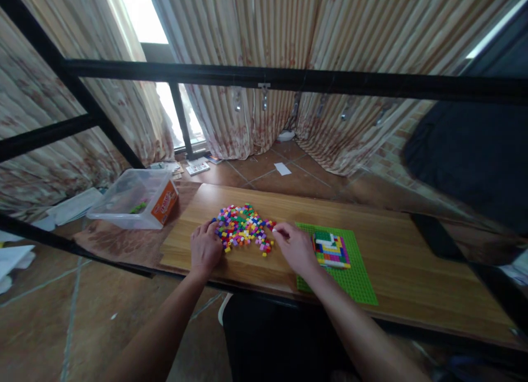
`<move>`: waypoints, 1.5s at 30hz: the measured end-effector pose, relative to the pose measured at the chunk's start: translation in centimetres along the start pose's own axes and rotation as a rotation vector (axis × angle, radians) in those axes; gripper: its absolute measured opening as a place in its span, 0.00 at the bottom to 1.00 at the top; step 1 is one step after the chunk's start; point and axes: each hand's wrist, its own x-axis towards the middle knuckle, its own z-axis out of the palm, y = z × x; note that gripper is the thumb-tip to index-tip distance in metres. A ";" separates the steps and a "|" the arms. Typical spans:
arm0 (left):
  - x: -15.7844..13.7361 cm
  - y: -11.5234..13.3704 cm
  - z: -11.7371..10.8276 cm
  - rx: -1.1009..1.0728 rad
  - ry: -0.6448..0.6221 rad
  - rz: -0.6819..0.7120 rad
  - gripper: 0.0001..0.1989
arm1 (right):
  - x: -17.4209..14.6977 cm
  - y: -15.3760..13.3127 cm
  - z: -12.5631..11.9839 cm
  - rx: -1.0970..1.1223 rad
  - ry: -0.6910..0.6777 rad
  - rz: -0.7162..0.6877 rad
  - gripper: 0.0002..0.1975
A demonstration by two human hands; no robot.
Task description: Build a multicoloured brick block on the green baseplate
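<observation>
A heap of small coloured building bricks (pixel 243 223) lies on the wooden table. My left hand (pixel 205 245) rests at its left edge, fingers loosely bent against the outer bricks, with nothing plainly gripped. To the right of the heap, my right hand (pixel 297 251) is closed in a pinch, and a tiny white brick shows at its fingertips. Just right of that hand is a green baseplate (pixel 358 277), partly covered by my wrist and forearm. A flat block of multicoloured bricks (pixel 332 251) is built on it, with white, green, blue, purple and yellow rows.
A clear plastic box (pixel 136 219) with an orange label and a few green pieces stands left of the wooden table (pixel 412 272). At the table's right lies a dark flat object (pixel 436 236). A black metal bar (pixel 289 78) crosses above, before striped curtains (pixel 264 29). Papers lie on the floor.
</observation>
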 end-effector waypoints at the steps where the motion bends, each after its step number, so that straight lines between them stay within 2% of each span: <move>1: 0.0 0.0 0.0 -0.002 -0.002 0.003 0.20 | -1.0 -0.2 -0.8 0.063 0.021 0.037 0.08; 4: 0.2 0.0 -0.1 -0.009 -0.010 0.010 0.20 | -3.9 0.2 -3.7 0.189 0.111 0.170 0.08; 7: 0.4 -0.1 -0.1 0.008 0.006 0.020 0.20 | -6.1 2.5 -6.6 0.246 0.239 0.306 0.08; 10: 0.6 -0.3 0.1 0.026 0.013 0.043 0.20 | -7.0 5.3 -9.1 0.249 0.351 0.390 0.11; 13: 0.7 -0.4 0.3 0.038 0.021 0.061 0.20 | -6.9 7.3 -10.5 0.215 0.392 0.424 0.13; 27: 0.7 -0.5 0.4 0.074 0.028 0.094 0.20 | -4.7 7.3 -9.1 -0.253 0.282 0.400 0.12; 38: 0.6 -0.4 0.4 0.069 0.046 0.073 0.20 | -4.5 7.5 -8.9 -0.143 0.298 0.372 0.13; 45: 0.6 -0.5 0.7 0.061 0.056 0.071 0.19 | -4.9 8.6 -9.1 -0.049 0.389 0.394 0.16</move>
